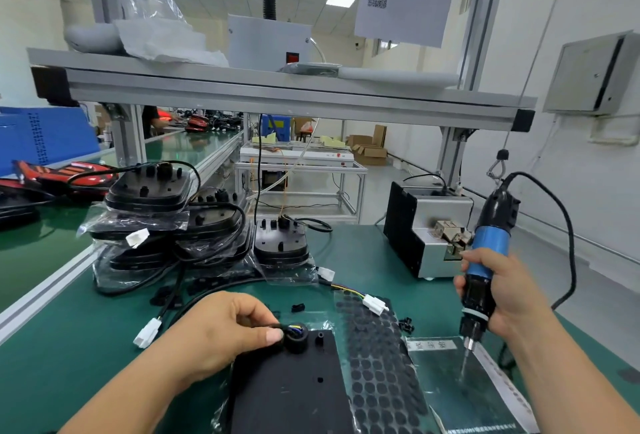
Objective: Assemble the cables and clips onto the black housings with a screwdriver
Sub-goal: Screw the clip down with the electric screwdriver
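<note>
While the black housing (287, 388) lies flat at the near edge of the bench (69, 364), straight before me and a little left of centre, its long axis runs away from me. At its far left corner stands a round socket (296, 340). My left hand (221, 333) rests there with thumb and fingers curled, pinching the cable end (294, 330) into that socket, so this hand is the one already on the work. To the right, past a sheet of round pads (377, 357), my right hand (502, 295) is closed in a full grip round the screwdriver (485, 260). The tool is near upright, its top leaning slightly right. Its bit points down over a shiny sheet (460, 395), well apart from the housing. Judgement: the tool must travel left across the pads to reach the housing's screw points. Loose clips (298, 307) lie just beyond the housing. Farther back on the right stands the screw feeder (426, 236), close behind the screwdriver; stacked housings (166, 222) sit far left.
</note>
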`<action>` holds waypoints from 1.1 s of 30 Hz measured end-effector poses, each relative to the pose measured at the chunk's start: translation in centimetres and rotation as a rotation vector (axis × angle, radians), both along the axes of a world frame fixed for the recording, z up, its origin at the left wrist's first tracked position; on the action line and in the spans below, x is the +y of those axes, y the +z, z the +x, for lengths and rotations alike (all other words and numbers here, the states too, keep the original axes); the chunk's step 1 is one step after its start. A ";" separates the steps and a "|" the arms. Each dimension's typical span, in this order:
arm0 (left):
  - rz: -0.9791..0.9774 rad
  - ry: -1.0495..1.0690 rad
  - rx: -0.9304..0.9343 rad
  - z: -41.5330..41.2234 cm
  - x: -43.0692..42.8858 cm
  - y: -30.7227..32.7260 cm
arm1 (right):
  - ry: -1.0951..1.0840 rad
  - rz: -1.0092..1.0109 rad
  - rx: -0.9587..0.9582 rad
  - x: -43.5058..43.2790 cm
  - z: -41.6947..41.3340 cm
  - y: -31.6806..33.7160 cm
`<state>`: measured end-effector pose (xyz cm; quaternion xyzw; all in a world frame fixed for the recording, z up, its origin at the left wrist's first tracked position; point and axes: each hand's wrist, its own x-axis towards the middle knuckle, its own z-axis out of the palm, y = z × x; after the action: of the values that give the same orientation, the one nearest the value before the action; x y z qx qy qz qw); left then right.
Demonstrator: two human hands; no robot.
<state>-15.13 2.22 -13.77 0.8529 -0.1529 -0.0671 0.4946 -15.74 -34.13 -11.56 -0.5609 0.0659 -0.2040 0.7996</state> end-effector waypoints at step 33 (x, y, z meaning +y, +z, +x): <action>0.848 0.007 -0.778 -7.2 -2.7 1.9 | -0.215 0.075 0.015 -1.5 0.5 -2.9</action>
<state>-22.30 -0.43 -11.90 0.9391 -0.2806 0.1977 0.0172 -15.28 -35.63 -14.48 -0.5219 0.1392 -0.2817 0.7931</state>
